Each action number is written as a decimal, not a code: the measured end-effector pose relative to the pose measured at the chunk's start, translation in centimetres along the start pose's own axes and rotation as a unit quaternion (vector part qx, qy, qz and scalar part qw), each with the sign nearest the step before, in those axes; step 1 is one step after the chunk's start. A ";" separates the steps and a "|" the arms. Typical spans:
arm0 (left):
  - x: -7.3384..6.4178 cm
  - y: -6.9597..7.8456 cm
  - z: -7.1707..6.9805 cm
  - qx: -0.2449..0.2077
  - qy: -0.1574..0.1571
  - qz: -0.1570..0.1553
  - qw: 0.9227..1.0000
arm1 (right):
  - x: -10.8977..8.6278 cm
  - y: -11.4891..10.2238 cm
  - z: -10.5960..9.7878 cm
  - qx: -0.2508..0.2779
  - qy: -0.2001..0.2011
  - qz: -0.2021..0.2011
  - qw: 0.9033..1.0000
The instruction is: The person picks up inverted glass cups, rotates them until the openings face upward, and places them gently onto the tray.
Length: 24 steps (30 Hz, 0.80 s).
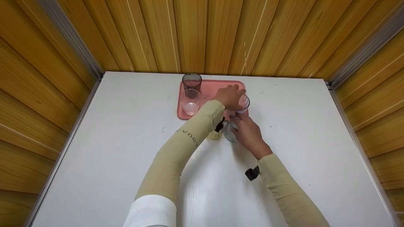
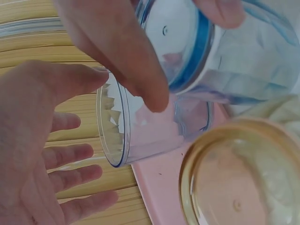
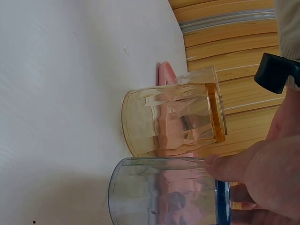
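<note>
Bluish cup (image 3: pixel 164 192) held, hands (image 1: pixel 229 97) (image 1: pixel 248 132), clear cup (image 2: pixel 153 130) (perhaps touched)

Near blue tumbler (image 1: pixel 230 135): transparent, glossy, glass or plastic undetermined. Tray (image 1: pixel 214 85): smooth, plastic-looking. Far wall (image 1: pixel 192 37): smooth, wood-grained panelling.

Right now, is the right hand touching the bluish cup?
Touching. The right wrist view shows the right hand with its thumb against the bluish cup.

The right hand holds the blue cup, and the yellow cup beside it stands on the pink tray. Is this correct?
Not quite: the right hand holds the blue cup, but the yellow cup beside it stands on the table, not the tray, as the right wrist view shows.
</note>
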State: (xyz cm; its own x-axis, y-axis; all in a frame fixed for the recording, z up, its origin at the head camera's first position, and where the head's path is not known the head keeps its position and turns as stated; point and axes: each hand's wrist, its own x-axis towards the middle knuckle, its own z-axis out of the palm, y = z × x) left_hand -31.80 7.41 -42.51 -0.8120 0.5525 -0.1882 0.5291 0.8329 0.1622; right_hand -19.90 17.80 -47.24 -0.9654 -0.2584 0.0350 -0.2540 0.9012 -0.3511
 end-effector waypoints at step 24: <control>-2.7 -2.0 -0.5 -0.021 -0.003 -0.006 1.000 | 0.4 0.3 -0.3 0.026 -0.036 0.011 0.999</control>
State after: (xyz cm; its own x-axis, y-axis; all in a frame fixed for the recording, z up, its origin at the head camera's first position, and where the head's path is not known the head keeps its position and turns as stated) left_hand -30.81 4.23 -41.84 -0.8167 0.5426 -0.1963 0.5082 0.8375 0.2007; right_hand -20.33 18.06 -47.02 -0.9638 -0.2637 -0.0394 -0.2268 0.8886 -0.3986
